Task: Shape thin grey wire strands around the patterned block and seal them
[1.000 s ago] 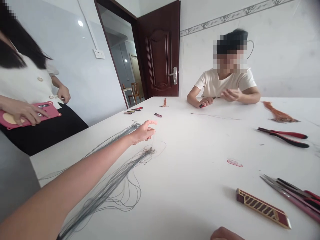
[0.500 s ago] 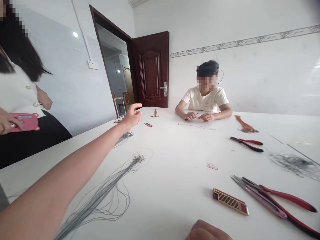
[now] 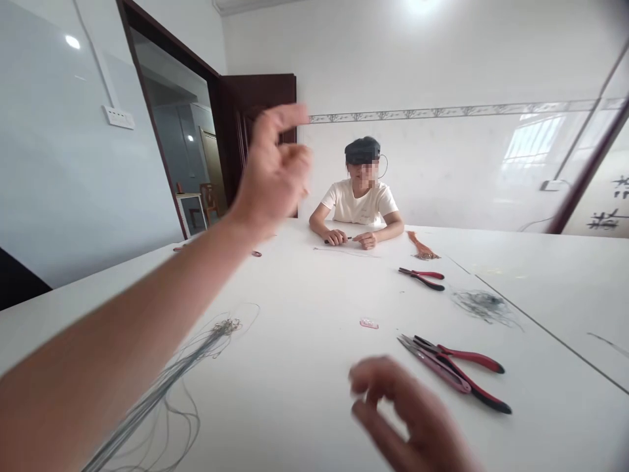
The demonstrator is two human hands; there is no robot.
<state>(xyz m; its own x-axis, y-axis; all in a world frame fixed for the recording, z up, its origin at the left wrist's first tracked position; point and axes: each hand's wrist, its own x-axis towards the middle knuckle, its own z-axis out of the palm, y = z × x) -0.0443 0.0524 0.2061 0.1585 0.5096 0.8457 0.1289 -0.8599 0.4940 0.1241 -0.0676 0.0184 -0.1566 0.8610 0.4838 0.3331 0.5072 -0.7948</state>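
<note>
My left hand (image 3: 275,167) is raised over the far side of the table, its index finger stretched out and the others curled in. Motion blurs it, and whatever the curled fingers may hold is hidden. Below that forearm lies a bundle of thin grey-green lines (image 3: 167,383), with small hooks gathered at its far end. Low over the near table, my right hand (image 3: 407,413) has thumb and index finger curved with a small gap between their tips. Beyond it are pink-handled tweezers (image 3: 442,372) and red-and-black pliers (image 3: 474,357), touching or overlapping. No lighter is visible.
A seated person (image 3: 361,203) in a head-worn device faces me with both hands on the table. Another pair of pliers (image 3: 425,276), an orange bundle (image 3: 421,246), a loose grey line tangle (image 3: 486,306) and a small pink-edged tag (image 3: 368,323) lie on the table.
My left hand has risen. My right hand has come further into view, over where the lighter lay. The view has turned right, and the standing person has mostly left it.
</note>
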